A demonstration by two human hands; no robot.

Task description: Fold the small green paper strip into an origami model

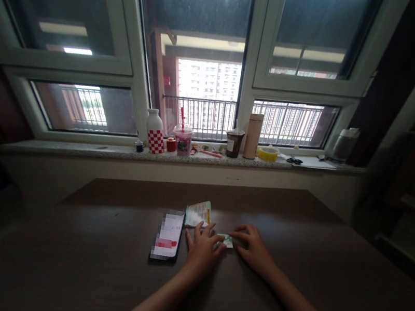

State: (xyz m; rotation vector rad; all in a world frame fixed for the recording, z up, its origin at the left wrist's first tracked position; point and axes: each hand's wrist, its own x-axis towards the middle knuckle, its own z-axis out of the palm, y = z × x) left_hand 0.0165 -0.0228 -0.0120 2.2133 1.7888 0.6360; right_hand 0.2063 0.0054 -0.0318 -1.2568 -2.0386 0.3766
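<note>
A small white-and-green piece of paper (227,241) lies on the brown table between my two hands; its kind is too small to make out. My left hand (204,247) rests palm down with its fingers spread, its index finger and thumb at the paper's left edge. From the other side, my right hand (256,248) touches the paper's upper right edge with bent fingertips, the fingers apart. Just behind my left hand lies a printed leaflet (198,213) with a yellow patch, its lower edge by my fingertips. A phone (168,236) with its screen lit lies left of that hand.
The dark wooden table (94,274) reaches toward the window. On the stone sill (121,151) stand a checkered bottle (155,134), a pink cup with a straw (182,140), a dark drink cup (233,143), a tan flask (252,136), yellow tape (267,154) and black scissors (294,161).
</note>
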